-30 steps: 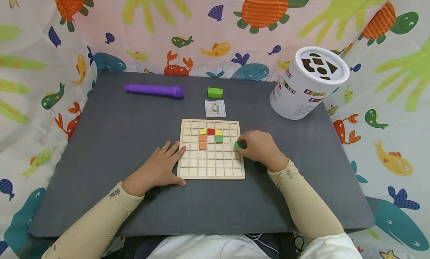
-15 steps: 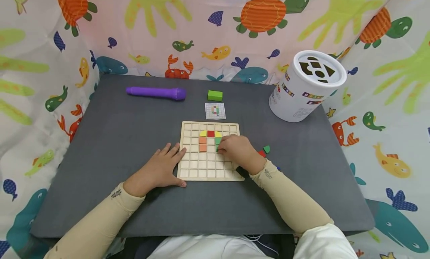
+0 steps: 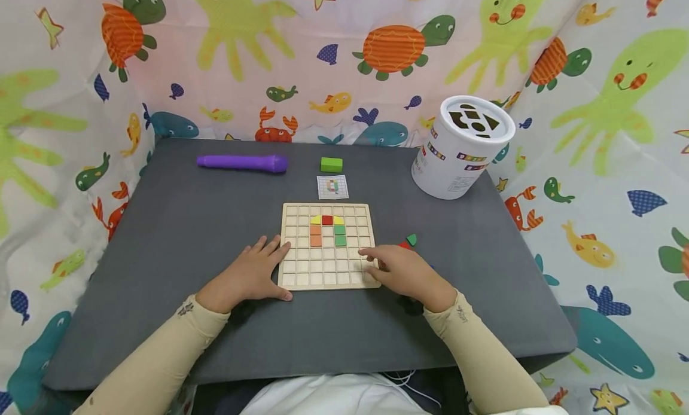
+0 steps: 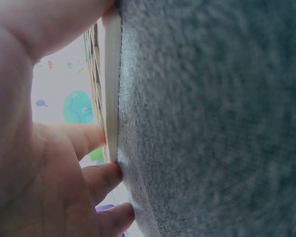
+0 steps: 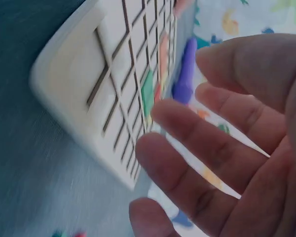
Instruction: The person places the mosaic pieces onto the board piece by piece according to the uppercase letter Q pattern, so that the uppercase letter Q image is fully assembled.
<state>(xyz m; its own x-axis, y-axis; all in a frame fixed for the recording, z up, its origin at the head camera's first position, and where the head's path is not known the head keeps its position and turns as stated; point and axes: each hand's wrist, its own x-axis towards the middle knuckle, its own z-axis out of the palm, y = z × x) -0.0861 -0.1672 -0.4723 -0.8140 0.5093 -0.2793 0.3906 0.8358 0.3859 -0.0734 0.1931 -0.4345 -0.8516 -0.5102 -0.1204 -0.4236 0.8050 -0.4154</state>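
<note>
A wooden grid board [image 3: 323, 268] lies flat on the grey table. In its upper middle cells sit a red square [image 3: 327, 220] flanked by yellow pieces [image 3: 316, 220], two orange squares [image 3: 316, 240] below on the left and two green squares [image 3: 340, 241] below on the right. My left hand [image 3: 250, 271] rests along the board's left edge, fingers spread; in the left wrist view its fingertips [image 4: 104, 175] touch the rim. Over the board's lower right edge hovers my right hand [image 3: 401, 270], holding nothing, fingers apart in the right wrist view.
Beside my right hand lie a green piece [image 3: 411, 240] and a partly hidden red piece [image 3: 405, 245]. Behind the board are a printed pattern card [image 3: 332, 188], a green block [image 3: 331, 165], a purple microphone-shaped stick [image 3: 242, 163] and a white tub [image 3: 463, 152] with a shape-cut lid.
My right hand brought a green square from the right onto the board, set it under the other green one, let go and drew back right. My left hand stayed at the edge.
</note>
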